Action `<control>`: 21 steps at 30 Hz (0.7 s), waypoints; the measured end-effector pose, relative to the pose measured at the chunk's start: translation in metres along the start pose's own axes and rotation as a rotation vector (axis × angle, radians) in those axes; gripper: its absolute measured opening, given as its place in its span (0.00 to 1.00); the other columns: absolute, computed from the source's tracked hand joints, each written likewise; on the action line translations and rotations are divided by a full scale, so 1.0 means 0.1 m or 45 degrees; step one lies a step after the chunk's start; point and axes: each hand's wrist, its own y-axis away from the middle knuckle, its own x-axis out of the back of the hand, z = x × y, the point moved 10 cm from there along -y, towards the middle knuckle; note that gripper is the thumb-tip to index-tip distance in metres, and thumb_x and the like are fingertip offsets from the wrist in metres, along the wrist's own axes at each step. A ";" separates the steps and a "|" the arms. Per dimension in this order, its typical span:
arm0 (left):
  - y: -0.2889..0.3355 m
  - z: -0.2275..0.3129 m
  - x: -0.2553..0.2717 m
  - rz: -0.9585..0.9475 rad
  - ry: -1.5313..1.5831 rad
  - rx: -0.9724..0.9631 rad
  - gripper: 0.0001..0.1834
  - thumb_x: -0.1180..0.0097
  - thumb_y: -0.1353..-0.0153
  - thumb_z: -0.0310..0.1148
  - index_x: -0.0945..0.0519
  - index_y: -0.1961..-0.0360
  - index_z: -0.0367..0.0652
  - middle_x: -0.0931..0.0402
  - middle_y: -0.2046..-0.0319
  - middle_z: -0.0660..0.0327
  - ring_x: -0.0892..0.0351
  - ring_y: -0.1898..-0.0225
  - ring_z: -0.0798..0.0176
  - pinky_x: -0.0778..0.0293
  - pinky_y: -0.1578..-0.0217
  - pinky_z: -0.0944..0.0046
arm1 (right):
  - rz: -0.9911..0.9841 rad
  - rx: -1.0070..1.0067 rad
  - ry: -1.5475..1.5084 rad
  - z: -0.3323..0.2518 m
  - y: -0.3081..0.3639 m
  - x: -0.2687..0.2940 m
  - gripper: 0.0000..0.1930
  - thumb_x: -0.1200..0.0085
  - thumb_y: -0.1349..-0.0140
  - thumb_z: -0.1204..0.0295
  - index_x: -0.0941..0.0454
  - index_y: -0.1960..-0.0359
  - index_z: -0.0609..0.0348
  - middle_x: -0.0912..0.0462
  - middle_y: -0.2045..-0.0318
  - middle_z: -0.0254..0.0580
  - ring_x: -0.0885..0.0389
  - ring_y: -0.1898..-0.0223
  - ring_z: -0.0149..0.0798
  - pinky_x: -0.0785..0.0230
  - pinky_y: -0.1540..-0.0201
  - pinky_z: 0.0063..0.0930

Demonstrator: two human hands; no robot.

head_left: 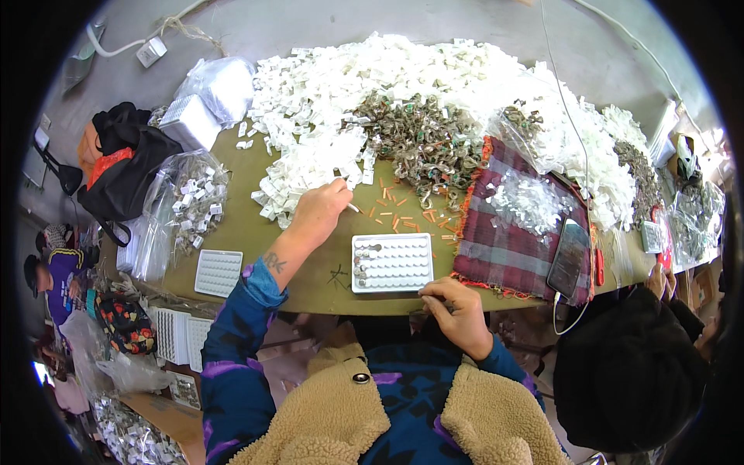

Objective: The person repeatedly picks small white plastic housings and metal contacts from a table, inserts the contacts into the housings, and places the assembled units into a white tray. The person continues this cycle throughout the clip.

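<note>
Tan fleece vest (329,411), cropped below; left hand (321,206) and right hand (460,315) apart near white tray (401,276), grips unclear

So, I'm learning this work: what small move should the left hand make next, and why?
Probably bring the left hand from the white pieces to the white slotted tray near the right hand: only a few small grey parts sit toward its left side, and most slots look bare. Whether the left hand holds a part is unclear.
</note>
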 end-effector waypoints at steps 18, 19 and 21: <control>1.43 0.15 -0.23 0.322 2.616 1.154 0.10 0.47 0.30 0.28 0.24 0.50 0.38 0.19 0.55 0.51 0.15 0.62 0.63 0.17 0.67 0.70 | -0.342 0.992 1.256 -0.03 -2.31 -1.00 0.05 0.46 0.46 0.78 0.22 0.68 0.58 0.21 0.60 0.41 0.20 0.58 0.47 0.27 0.55 0.41; 1.50 0.12 -0.23 0.344 2.548 1.199 0.11 0.45 0.31 0.27 0.24 0.50 0.38 0.18 0.55 0.51 0.15 0.63 0.64 0.18 0.67 0.69 | -0.422 0.959 1.359 0.09 -2.35 -1.09 0.06 0.47 0.47 0.80 0.21 0.67 0.59 0.22 0.60 0.42 0.21 0.58 0.48 0.28 0.55 0.41; 1.60 0.08 -0.19 0.404 2.465 1.206 0.13 0.41 0.35 0.23 0.24 0.49 0.38 0.18 0.56 0.54 0.19 0.67 0.67 0.21 0.66 0.70 | -0.413 1.010 1.442 0.14 -2.30 -1.15 0.04 0.46 0.48 0.79 0.23 0.70 0.58 0.24 0.65 0.43 0.23 0.62 0.49 0.30 0.57 0.41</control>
